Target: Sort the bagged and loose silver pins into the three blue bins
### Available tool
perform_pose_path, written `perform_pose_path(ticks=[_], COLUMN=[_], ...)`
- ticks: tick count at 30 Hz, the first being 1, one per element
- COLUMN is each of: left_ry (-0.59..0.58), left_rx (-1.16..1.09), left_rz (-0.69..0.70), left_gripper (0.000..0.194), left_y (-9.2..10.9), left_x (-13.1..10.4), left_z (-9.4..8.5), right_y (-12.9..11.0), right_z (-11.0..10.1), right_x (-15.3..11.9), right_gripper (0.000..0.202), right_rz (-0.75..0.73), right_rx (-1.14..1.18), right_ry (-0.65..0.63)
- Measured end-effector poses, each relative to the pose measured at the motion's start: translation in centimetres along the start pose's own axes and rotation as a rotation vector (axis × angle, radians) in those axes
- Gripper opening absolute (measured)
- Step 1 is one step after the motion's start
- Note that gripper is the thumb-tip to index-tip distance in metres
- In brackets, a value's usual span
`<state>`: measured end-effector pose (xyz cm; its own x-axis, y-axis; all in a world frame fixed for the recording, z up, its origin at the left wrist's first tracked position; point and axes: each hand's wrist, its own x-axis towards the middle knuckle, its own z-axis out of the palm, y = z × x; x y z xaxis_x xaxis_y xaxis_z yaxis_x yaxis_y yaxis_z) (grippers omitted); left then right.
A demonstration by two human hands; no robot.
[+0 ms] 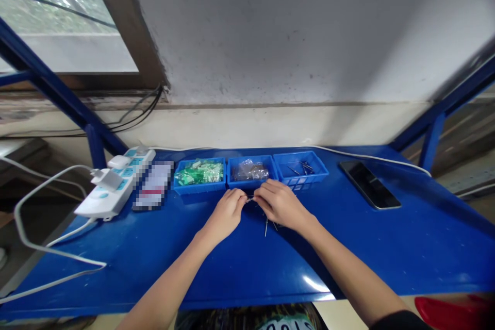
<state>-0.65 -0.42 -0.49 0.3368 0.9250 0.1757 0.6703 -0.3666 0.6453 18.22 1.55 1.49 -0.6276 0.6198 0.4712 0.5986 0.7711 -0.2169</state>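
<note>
With the fingertips of my left hand [231, 210] and my right hand [280, 203] I am pinching a small thin piece [250, 198], which is held just above the blue table [232, 268], on the near side of the middle bin [237, 184]. Its exact shape is too small for me to tell.

The first danger, I think, is dropping it: the piece is very slim, and if one pinch becomes loose, it could slip and roll. Under and beside my right hand lie some loose thin pieces [266, 227], partly hidden by it, so a fallen one could easily be mixed with them. If my right wrist goes down carelessly, it may push these pieces toward the near edge.

My right knuckles are also close to the middle bin, where a clear plastic bag [249, 170] lies; a sudden movement could knock this bin against its neighbours, the left bin [201, 188] with green pieces [201, 171] and the right bin [309, 179] with a few dark thin pieces [306, 167]. If I press too hard, the piece could perhaps bend.
</note>
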Motion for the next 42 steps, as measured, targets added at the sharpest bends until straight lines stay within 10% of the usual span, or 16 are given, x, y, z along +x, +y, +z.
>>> perform_pose_path(ticks=[8,18,26,34,42], left_ry=[0.01,0.156,0.126,-0.106,-0.123], left_rx=[0.392,0.008,-0.049,0.485,0.473], left_rz=[0.022,0.037,0.012,-0.198,-0.223], left_gripper=[0.012,0.018,0.023,0.022,0.017], left_y=[1.3,0.6,1.0,0.7,0.2], left_x=[0.4,-0.1,0.1,0.9,0.3], left_z=[2.5,0.2,0.6,1.6,1.1], right_y=[5.1,1.0,1.5,5.4,1.4], right_z=[-3.0,-1.6,-1.8,-3.7,-0.8], right_x=[-1.6,-0.3,-0.4,-1.9,-0.4], right_gripper=[0.019,0.017,0.021,0.023,0.018], right_rz=[0.428,0.036,0.033,0.499,0.101], right_rx=[-0.268,0.087,0.026,-0.244,0.046], right_ry=[0.479,-0.035,0.0,0.444,0.053])
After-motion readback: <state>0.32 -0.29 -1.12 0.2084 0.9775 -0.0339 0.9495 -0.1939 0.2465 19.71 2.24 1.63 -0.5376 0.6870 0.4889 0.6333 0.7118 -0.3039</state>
